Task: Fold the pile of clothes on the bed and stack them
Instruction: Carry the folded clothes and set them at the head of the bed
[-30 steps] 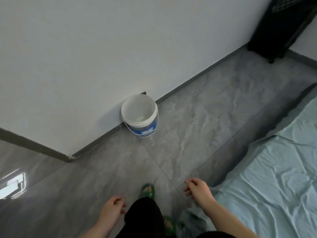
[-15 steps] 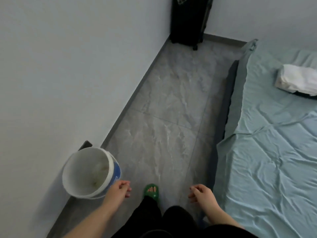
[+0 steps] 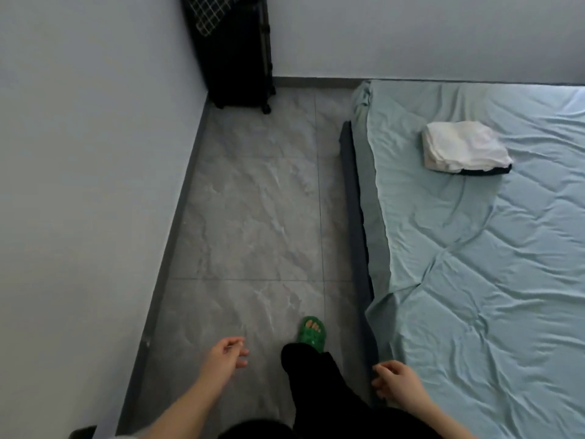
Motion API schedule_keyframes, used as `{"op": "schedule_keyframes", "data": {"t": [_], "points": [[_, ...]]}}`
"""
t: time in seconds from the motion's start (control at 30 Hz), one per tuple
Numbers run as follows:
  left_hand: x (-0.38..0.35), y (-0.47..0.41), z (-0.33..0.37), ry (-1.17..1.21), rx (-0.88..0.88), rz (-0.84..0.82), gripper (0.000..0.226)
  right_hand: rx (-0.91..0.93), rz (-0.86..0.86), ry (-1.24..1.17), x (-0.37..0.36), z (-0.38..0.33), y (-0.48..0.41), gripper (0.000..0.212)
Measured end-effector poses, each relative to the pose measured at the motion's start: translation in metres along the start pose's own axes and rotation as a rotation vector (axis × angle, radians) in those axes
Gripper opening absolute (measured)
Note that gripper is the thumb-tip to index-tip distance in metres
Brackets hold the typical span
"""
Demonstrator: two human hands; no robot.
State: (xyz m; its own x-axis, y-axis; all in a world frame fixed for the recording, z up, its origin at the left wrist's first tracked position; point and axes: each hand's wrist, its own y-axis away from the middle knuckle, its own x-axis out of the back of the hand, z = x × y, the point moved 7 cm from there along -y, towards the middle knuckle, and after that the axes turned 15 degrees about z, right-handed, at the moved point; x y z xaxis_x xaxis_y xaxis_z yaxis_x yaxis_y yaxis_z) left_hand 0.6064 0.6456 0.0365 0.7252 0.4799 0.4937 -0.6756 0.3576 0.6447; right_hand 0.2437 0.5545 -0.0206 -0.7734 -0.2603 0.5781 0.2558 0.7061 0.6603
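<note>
A folded stack of clothes (image 3: 463,147), white on top with a dark garment showing at its near edge, rests on the bed (image 3: 493,280), which has a light green sheet. My left hand (image 3: 226,354) hangs over the floor at the lower middle, fingers loosely curled, holding nothing. My right hand (image 3: 395,383) hovers by the bed's near left edge, fingers also loosely curled and empty. Both hands are far from the stack.
A black suitcase (image 3: 235,58) stands in the far corner against the wall. Grey tiled floor (image 3: 253,217) runs between the left wall and the bed. My foot in a green slipper (image 3: 311,334) is on the floor beside the bed.
The view has swung right from the wall and white bucket toward the bed. The bucket has left the view, and the folded stack and suitcase have come in. Both hands stay empty.
</note>
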Motion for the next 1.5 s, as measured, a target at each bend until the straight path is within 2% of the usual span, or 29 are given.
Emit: {"op": "schedule_keyframes", "data": {"t": [0.1,0.37,0.53,0.67,0.83,1.0,1.17,1.5], "points": [[-0.002,-0.031,0.048,-0.003,-0.003,0.032,0.021,0.051,-0.028,0.005,-0.007,-0.072,-0.032,0.017],[-0.008,-0.134,0.177,-0.021,-0.024,0.087,0.015,0.155,-0.046,-0.170,-0.013,-0.294,-0.105,0.014],[-0.034,-0.216,0.254,-0.113,-0.056,0.046,0.014,0.121,-0.004,-0.192,-0.017,-0.365,-0.156,0.014],[-0.074,-0.281,0.333,-0.230,-0.104,-0.075,0.017,0.044,0.112,-0.186,-0.010,-0.387,-0.199,0.013],[-0.141,-0.315,0.441,-0.360,-0.195,-0.238,0.017,-0.102,0.217,-0.202,0.010,-0.380,-0.226,0.011],[-0.223,-0.302,0.539,-0.406,-0.297,-0.372,0.014,-0.300,0.319,-0.378,0.032,-0.357,-0.237,0.012],[-0.318,-0.281,0.598,-0.525,-0.349,-0.471,0.011,-0.470,0.380,-0.503,0.054,-0.346,-0.265,0.012],[-0.523,-0.239,0.696,-0.642,-0.489,-0.616,0.015,-0.514,0.417,-0.649,0.166,-0.407,-0.413,0.012]]}}
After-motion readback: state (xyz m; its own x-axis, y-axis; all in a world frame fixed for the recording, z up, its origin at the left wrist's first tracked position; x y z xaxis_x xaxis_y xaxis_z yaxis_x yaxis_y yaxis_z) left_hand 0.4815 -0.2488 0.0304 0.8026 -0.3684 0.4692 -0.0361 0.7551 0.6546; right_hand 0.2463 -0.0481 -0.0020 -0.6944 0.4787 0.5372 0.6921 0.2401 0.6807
